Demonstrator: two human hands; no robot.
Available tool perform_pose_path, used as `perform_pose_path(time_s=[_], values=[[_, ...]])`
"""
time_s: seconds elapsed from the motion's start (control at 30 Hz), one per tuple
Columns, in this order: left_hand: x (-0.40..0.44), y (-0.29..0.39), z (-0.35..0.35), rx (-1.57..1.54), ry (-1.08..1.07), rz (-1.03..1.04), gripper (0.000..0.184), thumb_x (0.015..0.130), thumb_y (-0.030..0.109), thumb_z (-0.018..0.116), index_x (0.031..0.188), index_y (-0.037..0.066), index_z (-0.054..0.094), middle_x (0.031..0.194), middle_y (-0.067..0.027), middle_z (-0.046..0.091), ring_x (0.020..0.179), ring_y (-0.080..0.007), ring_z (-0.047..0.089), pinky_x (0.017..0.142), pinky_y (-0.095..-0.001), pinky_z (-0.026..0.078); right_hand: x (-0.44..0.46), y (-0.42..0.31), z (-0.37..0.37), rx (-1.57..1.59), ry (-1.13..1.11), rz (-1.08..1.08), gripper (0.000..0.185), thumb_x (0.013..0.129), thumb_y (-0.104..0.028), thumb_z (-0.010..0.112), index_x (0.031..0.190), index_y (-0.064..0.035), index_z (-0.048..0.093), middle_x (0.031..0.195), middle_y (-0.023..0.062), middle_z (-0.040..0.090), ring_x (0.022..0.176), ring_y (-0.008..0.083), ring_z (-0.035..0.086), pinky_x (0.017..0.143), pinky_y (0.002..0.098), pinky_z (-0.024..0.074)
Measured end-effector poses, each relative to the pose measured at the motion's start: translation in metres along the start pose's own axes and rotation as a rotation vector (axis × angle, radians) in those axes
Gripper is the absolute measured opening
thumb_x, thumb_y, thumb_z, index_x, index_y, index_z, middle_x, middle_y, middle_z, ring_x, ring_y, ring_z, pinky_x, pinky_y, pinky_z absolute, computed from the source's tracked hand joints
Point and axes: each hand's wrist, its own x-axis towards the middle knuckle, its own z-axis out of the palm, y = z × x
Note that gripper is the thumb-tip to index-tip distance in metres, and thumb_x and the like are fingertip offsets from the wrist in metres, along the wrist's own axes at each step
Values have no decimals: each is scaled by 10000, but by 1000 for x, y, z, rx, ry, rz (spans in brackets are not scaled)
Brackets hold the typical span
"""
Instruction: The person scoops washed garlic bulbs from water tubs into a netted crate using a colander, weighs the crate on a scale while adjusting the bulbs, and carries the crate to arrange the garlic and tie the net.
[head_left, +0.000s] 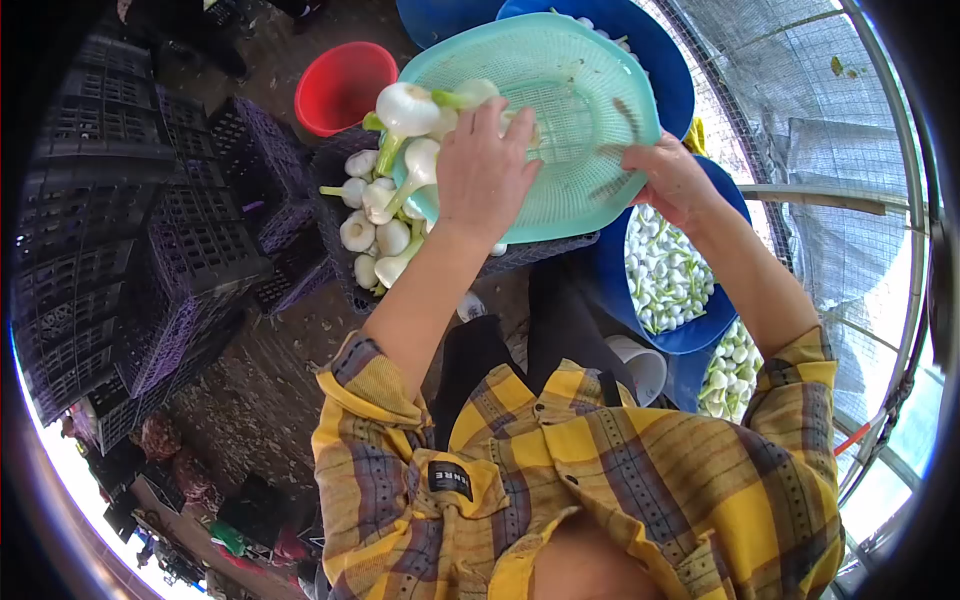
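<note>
A pale green mesh basket [590, 110] is tilted above a dark crate [545, 253]. My right hand [670, 180] grips its right rim, thumb and fingers wrapped round the edge. At the basket's left side, my left hand [487, 170] lies over several white bulbs with green stems, its fingers spread. One large white bulb [407, 110] is at the basket's left edge, just beyond that hand. More white bulbs [358, 232] lie in the crate below. What is under the left palm is hidden.
Blue tubs [722, 333] of small white bulbs stand on the right. A red bucket [345, 90] is at the upper left. Stacked black crates [200, 250] fill the left side. A white bucket [640, 368] stands by the legs. Wire mesh runs along the right.
</note>
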Motion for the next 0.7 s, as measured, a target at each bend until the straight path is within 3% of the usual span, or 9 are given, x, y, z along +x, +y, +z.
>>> perform_pose_path(time_s=[0.03, 0.13, 0.23, 0.43, 0.63, 0.7], values=[[-1, -2, 7, 31, 8, 23, 314, 699, 154, 728, 996, 102, 642, 1015, -69, 568, 968, -249, 553, 816, -379, 461, -2, 2, 5, -12, 6, -19, 499, 742, -20, 521, 1235, 32, 460, 1044, 157, 600, 869, 262, 662, 666, 415, 601], [-9, -8, 21, 87, -95, 23, 259, 701, 164, 720, 944, 121, 644, 997, -50, 576, 948, -242, 554, 811, -380, 461, -11, 8, 4, 32, -22, -3, 522, 738, -7, 501, 1258, -2, 450, 1045, 127, 602, 842, 240, 666, 639, 413, 602], [-16, -12, 24, 20, 2, 94, 132, 690, 152, 688, 809, 137, 636, 892, 2, 586, 861, -203, 559, 705, -349, 476, -18, 9, 11, 29, 0, -19, 551, 735, 6, 489, 1281, -43, 437, 1036, 106, 608, 823, 220, 667, 626, 409, 602], [-20, -5, 31, -44, 92, 127, 52, 710, 150, 667, 733, 128, 626, 785, -1, 578, 800, -196, 566, 662, -329, 482, -25, 14, 10, -16, 31, -35, 589, 725, 18, 480, 1302, -82, 415, 1014, 96, 612, 820, 205, 663, 620, 397, 598], [-16, -3, 27, 21, -31, 12, 74, 801, 159, 603, 749, 108, 605, 815, -28, 615, 815, -237, 587, 647, -363, 484, -27, 19, 12, -51, 32, -17, 606, 720, -1, 490, 1314, -80, 402, 1005, 99, 612, 796, 198, 658, 594, 383, 589], [-17, -2, 24, -71, -41, -147, 72, 820, 169, 599, 785, 108, 608, 823, -44, 619, 825, -252, 593, 650, -374, 486, -26, 23, 10, -73, 37, -25, 614, 719, -4, 494, 1320, -81, 396, 1004, 101, 612, 790, 198, 658, 591, 382, 588]])
